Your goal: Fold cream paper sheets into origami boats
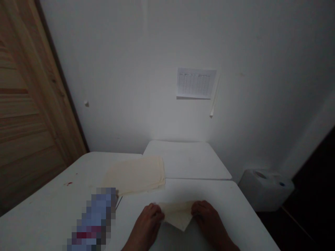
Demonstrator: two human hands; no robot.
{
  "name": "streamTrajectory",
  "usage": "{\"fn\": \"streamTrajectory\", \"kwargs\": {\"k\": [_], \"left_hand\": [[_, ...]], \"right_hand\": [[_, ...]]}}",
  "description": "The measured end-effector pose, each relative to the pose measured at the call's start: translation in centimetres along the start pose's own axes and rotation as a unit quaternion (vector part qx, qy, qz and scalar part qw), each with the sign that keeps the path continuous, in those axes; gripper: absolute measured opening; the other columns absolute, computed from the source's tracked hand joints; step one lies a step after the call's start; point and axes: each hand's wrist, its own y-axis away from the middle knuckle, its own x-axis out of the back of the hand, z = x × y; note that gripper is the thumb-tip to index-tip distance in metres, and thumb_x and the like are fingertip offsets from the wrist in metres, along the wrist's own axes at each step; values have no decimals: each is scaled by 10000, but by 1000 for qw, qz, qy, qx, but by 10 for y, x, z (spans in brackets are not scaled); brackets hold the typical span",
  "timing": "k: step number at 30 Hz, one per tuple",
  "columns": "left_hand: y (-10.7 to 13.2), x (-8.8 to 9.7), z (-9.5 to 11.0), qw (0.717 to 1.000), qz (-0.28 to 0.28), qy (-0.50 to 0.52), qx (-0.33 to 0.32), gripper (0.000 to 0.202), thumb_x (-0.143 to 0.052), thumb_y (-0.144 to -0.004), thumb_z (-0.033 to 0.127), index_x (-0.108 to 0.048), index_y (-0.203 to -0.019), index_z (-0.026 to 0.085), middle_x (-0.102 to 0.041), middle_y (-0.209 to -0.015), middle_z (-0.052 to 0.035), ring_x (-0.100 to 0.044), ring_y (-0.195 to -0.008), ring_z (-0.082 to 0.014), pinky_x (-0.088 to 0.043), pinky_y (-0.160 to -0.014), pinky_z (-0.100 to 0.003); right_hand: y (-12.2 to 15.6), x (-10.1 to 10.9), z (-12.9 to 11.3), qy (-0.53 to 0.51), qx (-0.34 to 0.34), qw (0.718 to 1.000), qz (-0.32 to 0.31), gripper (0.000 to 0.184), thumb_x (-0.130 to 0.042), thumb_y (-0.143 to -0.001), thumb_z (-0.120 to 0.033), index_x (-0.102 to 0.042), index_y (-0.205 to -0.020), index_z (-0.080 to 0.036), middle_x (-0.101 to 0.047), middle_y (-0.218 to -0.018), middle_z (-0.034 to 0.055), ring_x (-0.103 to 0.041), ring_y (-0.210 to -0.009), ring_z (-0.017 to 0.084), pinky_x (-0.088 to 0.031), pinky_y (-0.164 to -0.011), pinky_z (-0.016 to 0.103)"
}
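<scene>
A small cream cloth (178, 215) lies on the white table (52, 205) near its front edge, folded so one corner points toward me. My left hand (149, 223) pinches the cloth's left edge with closed fingers. My right hand (209, 219) grips its right edge the same way. Both hands rest on the tabletop. Behind and to the left lies a stack of folded cream cloths (136, 174).
A pixelated patch (94, 219) covers an object on the table left of my hands. A second white table (188, 160) stands against the wall behind. A wooden door (28, 115) is on the left. A white container (265, 188) sits low on the right. A printed sheet (195, 83) hangs on the wall.
</scene>
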Motion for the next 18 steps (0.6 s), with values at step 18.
{"fn": "streamTrajectory", "kwargs": {"k": [18], "left_hand": [[18, -3, 7, 998, 4, -31, -49, 176, -513, -859, 106, -635, -839, 232, -668, -845, -34, -621, -766, -216, -513, -695, -338]], "right_hand": [[14, -46, -36, 102, 109, 989, 8, 260, -626, -798, -114, -634, -1009, -265, -631, -1152, 33, -561, -1056, 219, -444, -940, 337]]}}
